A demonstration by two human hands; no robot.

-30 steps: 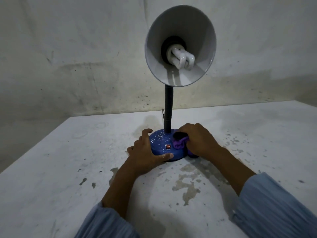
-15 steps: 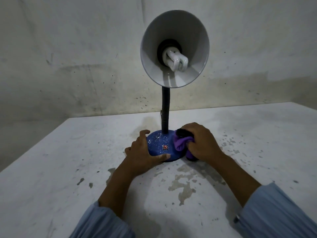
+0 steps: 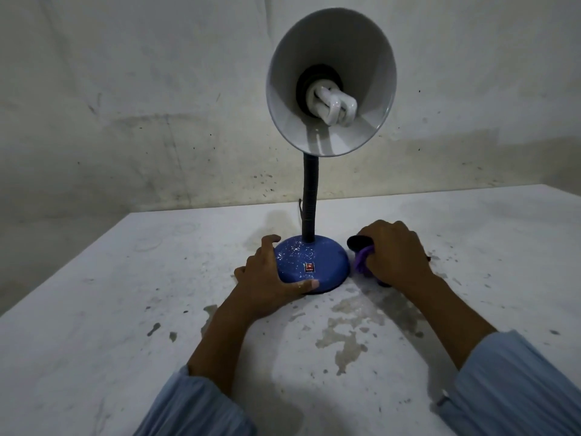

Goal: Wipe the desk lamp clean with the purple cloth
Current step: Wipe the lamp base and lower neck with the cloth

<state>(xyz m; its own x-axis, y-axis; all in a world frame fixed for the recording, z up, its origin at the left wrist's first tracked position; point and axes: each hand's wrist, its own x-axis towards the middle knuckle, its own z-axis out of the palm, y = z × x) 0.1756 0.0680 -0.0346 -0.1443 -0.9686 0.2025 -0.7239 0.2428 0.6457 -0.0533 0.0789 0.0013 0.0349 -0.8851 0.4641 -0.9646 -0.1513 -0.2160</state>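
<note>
The desk lamp stands upright mid-table, with a round blue base [image 3: 317, 259], a black flexible neck [image 3: 309, 199] and a white shade [image 3: 333, 77] facing me with a coiled bulb inside. My left hand [image 3: 270, 275] clasps the base's left and front edge, thumb on the rim near a small red switch. My right hand [image 3: 396, 253] rests on the table just right of the base, closed on the bunched purple cloth [image 3: 363, 259]. The cloth sits beside the base; whether it touches is unclear. Most of the cloth is hidden under the fingers.
The white table [image 3: 125, 309] is stained, with chipped grey patches in front of the lamp. A stained wall [image 3: 157, 105] rises right behind the table's far edge. A thin cord [image 3: 301, 209] hangs behind the lamp's neck.
My right hand has slid the cloth off the top of the base to the table on its right. The left hand keeps its hold on the base.
</note>
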